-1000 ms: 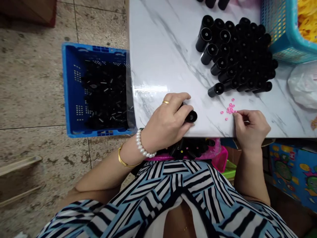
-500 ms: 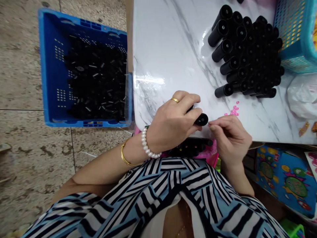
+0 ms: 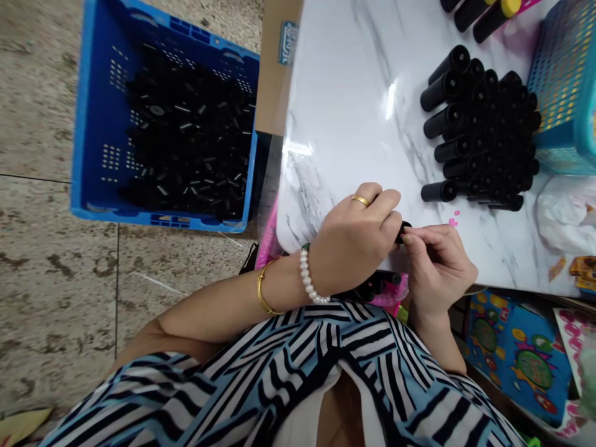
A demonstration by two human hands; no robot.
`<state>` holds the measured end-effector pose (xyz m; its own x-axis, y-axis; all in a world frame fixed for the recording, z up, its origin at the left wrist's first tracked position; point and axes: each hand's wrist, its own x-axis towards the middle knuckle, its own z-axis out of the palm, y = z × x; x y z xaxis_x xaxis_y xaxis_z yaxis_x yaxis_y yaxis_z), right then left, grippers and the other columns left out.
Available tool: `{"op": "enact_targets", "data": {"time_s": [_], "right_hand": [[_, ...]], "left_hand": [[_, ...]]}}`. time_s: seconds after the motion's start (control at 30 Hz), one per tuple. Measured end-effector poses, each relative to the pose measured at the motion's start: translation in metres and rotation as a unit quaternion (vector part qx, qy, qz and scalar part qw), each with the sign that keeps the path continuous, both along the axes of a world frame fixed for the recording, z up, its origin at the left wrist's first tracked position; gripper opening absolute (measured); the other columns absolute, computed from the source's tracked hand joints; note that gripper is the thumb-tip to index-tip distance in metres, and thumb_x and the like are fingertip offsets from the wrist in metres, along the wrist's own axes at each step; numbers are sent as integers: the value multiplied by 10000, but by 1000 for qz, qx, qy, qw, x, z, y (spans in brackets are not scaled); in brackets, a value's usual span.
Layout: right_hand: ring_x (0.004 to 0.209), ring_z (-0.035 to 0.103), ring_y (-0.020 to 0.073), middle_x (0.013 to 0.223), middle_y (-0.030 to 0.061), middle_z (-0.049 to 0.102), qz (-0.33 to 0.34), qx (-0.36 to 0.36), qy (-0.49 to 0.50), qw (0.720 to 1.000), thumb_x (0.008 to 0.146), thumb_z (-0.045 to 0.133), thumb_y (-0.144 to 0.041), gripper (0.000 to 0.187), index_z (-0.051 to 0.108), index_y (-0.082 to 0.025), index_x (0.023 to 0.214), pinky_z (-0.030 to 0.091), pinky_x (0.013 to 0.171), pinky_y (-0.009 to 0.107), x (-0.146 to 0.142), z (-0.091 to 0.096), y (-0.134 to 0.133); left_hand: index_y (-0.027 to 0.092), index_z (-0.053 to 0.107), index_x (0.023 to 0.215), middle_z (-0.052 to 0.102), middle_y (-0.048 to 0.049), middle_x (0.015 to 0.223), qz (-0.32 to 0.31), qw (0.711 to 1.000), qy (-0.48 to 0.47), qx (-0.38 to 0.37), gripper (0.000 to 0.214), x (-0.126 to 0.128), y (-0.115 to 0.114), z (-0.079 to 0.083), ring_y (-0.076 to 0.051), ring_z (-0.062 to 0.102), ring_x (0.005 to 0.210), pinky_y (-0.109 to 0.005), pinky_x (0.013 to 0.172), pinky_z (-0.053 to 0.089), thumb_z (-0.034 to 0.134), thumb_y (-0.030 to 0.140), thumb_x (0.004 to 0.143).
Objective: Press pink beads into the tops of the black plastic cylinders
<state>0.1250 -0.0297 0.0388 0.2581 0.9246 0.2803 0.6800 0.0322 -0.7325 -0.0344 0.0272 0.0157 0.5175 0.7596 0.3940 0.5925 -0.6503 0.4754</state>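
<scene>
My left hand [image 3: 358, 239] is closed around a black plastic tube [image 3: 403, 231]; only its round end shows past the fingers. Against that end press the pinched thumb and forefinger of my right hand [image 3: 437, 267]. A tiny pink bead showed in this pinch a moment ago; now the fingertips hide it. Just beyond the right hand, a few loose pink beads [image 3: 454, 218] lie on the marbled white table [image 3: 344, 124]. Farther back, many matching black tubes [image 3: 440, 191] are grouped on the table.
A blue crate [image 3: 79, 124] full of black pieces stands on the floor at left, beside a cardboard box [image 3: 272, 81]. A turquoise basket [image 3: 563, 81] and a white plastic bag [image 3: 565, 208] are at right. Yellow-tipped black tubes [image 3: 496, 20] lie at the back.
My right fingertips have come from just beside the tube's end onto it. The tube is more hidden between my hands. The whole view has shifted, showing more of the table's back.
</scene>
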Motion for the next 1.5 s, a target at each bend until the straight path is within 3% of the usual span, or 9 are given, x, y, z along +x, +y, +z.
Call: {"op": "enact_targets", "data": {"time_s": [0.1, 0.17, 0.33, 0.63, 0.93, 1.2, 1.33, 1.5], "right_hand": [[742, 635, 144, 808, 9, 680, -27, -21, 62, 997, 864, 792, -249, 41, 768, -216, 862, 521, 649, 293, -6, -2, 4], [642, 610, 113, 788, -8, 655, -47, -60, 132, 988, 875, 782, -283, 92, 726, -212, 861, 504, 554, 256, -9, -3, 5], [396, 502, 79, 622, -100, 542, -46, -175, 294, 939, 881, 777, -315, 233, 569, -267, 976, 455, 375, 209, -7, 0, 6], [455, 567, 70, 710, -79, 564, -7, -220, 322, 921, 920, 736, -323, 200, 546, -281, 966, 510, 420, 202, -6, 5, 12], [509, 580, 75, 721, -59, 638, 49, -266, 436, 858, 854, 787, -321, 192, 647, -228, 948, 556, 459, 202, 17, 5, 22], [434, 554, 85, 567, -92, 599, 49, -292, 398, 868, 823, 808, -267, 211, 615, -226, 897, 538, 445, 216, 15, 7, 27], [410, 530, 80, 562, -90, 581, 70, -328, 379, 862, 826, 816, -327, 263, 571, -235, 848, 474, 406, 207, 16, 15, 37], [407, 511, 67, 587, -99, 555, 49, -335, 336, 879, 813, 826, -416, 334, 540, -248, 846, 490, 414, 210, 11, 19, 44]], "left_hand": [[137, 663, 966, 659, -113, 1158, -6, 1000, 2, -2, 229, 1, 1, 1, -259, 558, 1079, -356, 808, 558, 588, 350, 1008], [138, 662, 960, 657, -111, 1145, -10, 1000, -1, -7, 211, -1, 2, 1, -255, 559, 1068, -356, 811, 559, 576, 323, 1011], [143, 678, 919, 641, -106, 1114, -19, 999, -28, -37, 209, -4, 5, 0, -237, 569, 1031, -364, 834, 565, 525, 247, 1017], [159, 681, 886, 655, -84, 1080, -16, 998, -32, -48, 203, -2, 7, 0, -230, 567, 1002, -366, 826, 554, 566, 269, 1011], [158, 698, 929, 624, -72, 1085, 2, 999, -31, -33, 242, -2, 6, -4, -231, 544, 1026, -325, 789, 532, 738, 396, 918], [153, 692, 916, 635, -75, 1099, -6, 998, -30, -46, 161, -2, 6, -1, -232, 571, 1035, -332, 770, 535, 651, 299, 970], [153, 688, 899, 665, -74, 1085, -21, 997, -28, -67, 202, -3, 8, 3, -225, 600, 1001, -336, 739, 523, 539, 236, 1008], [150, 669, 855, 675, -92, 1105, -32, 997, -31, -66, 261, -5, 15, 7, -259, 606, 996, -372, 713, 518, 511, 267, 1026]]}}
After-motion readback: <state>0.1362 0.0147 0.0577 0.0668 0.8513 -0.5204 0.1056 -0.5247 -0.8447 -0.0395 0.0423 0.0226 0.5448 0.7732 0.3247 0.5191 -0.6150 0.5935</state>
